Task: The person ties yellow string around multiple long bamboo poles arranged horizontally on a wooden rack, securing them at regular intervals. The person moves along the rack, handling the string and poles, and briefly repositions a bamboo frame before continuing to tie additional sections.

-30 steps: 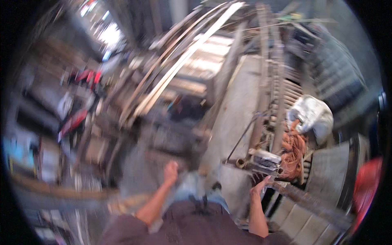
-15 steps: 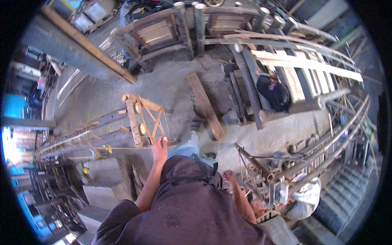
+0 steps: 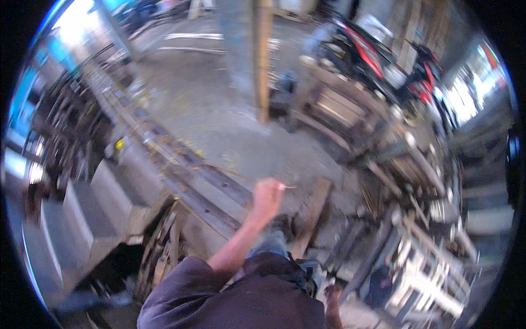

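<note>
My left hand [image 3: 267,198] is raised in front of me over the concrete floor [image 3: 219,104], with its fingers curled shut. A thin rusty rod [image 3: 230,172] seems to pass through the fist, and a pale tip shows at its right side. The picture is blurred, so the grip is not sharp. My right hand [image 3: 332,292] hangs low beside my dark shirt; only a small part shows and its fingers are not readable. Long steel rails [image 3: 181,164] run diagonally just left of my left hand.
A wooden plank [image 3: 313,216] lies on the floor right of my hand. A wooden post [image 3: 263,55] stands ahead, with wooden frames [image 3: 339,109] and red motorbikes [image 3: 372,44] at the back right. Grey blocks [image 3: 93,208] sit left, metal frames [image 3: 427,263] right.
The view has swung sharply round to another part of the workshop. My left hand has risen further from my body. My right hand has dropped lower at my side.
</note>
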`<state>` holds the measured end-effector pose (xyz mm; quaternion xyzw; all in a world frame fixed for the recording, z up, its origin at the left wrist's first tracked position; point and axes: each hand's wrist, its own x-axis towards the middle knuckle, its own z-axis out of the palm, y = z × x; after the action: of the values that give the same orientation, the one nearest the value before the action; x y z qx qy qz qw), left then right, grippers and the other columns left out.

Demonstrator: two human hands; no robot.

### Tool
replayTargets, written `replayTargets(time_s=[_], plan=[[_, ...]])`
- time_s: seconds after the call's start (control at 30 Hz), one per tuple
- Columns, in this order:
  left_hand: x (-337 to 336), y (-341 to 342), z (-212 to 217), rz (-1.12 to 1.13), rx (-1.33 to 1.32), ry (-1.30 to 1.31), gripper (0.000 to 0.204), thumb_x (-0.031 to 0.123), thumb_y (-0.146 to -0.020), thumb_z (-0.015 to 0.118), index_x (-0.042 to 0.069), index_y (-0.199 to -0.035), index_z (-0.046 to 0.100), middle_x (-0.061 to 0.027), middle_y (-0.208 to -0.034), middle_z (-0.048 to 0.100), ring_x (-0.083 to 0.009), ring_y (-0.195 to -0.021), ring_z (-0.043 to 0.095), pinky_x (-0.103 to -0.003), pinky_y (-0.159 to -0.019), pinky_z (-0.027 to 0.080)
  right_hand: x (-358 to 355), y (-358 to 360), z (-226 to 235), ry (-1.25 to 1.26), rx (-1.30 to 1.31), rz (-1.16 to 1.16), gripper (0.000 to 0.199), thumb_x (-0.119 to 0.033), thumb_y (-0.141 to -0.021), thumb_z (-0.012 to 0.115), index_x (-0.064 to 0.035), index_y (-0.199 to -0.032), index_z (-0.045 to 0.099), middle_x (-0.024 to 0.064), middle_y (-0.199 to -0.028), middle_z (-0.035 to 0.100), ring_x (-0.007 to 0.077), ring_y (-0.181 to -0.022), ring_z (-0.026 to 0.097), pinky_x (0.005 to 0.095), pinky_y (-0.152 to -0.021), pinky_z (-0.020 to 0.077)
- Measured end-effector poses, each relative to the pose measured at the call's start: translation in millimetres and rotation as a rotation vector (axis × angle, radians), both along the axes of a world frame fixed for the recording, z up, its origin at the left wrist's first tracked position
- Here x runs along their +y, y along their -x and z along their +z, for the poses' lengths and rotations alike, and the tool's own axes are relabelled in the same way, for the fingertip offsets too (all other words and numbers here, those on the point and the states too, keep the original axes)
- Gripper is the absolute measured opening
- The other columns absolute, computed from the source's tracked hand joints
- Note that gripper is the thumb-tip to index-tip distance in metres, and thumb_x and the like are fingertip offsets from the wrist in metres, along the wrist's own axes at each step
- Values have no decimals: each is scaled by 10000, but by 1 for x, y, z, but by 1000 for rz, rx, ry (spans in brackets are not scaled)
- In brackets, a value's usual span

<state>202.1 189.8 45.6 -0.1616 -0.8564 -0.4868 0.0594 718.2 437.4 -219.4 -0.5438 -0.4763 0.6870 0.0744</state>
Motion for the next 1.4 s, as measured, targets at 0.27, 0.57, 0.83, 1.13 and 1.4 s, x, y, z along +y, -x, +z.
replayTargets(time_s=[0.27,0.57,0.83,1.13,1.4], plan=[[-1,33,-12,154,-212,-167,210,209,-930,532,10,-871,558,-195,-778,553,-376,-769,575,-433,-663,454,125,267,48,-163,-436,769,107,-154,-836,601,-65,-776,600,65,-596,559,190,-453,533,318,-374,400],[12,37,-25,410,-204,-127,194,226,-902,600,37,-861,580,-168,-809,576,-351,-765,601,-424,-663,482,213,593,-15,-228,-556,1376,126,-89,-846,505,-33,-779,595,82,-591,561,185,-442,522,314,-353,378],[61,88,23,879,-448,-49,165,190,-875,626,37,-935,627,-171,-835,619,-359,-785,616,-414,-682,493,83,871,28,-188,16,1435,309,-265,-939,538,-47,-733,611,37,-650,569,129,-546,527,313,-492,421],[63,195,25,1047,-474,-23,257,247,-921,554,2,-885,620,-185,-779,617,-344,-738,611,-421,-664,470,-86,1026,240,-395,591,2396,433,-440,-851,635,-7,-857,644,145,-776,636,280,-738,612,399,-707,486],[-16,291,-43,1276,-354,-85,299,274,-915,556,-13,-854,615,-209,-757,615,-383,-717,606,-433,-643,459,-240,1034,590,-1092,2170,2472,205,-314,-768,648,-116,-807,610,26,-842,531,186,-821,548,300,-681,444]])
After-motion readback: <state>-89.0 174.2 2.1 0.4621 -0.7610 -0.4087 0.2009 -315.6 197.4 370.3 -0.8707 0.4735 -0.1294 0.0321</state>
